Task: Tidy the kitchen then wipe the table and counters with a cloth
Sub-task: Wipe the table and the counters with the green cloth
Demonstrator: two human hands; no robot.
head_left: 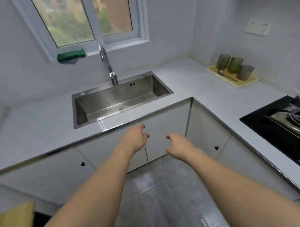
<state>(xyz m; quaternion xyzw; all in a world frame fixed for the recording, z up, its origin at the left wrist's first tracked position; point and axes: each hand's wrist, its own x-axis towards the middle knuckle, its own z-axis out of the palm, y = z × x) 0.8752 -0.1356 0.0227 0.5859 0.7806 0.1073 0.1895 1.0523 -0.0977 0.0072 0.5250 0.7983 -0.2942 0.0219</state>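
Note:
A green cloth [71,55] lies bunched on the window sill, above and left of the tap [108,67]. The white L-shaped counter [187,80] runs round a steel sink [120,99]. My left hand [135,137] hangs in front of the counter's front edge below the sink, fingers loosely curled, holding nothing. My right hand [177,144] hovers beside it before the white cupboard doors [164,135], also loosely curled and holding nothing. Both hands are far from the cloth.
A wooden tray [248,84] with three glasses [234,64] and a spoon stands at the back right of the counter. A black gas hob [285,123] sits at the right. A yellowish object [14,223] shows at the bottom left. Grey floor lies below.

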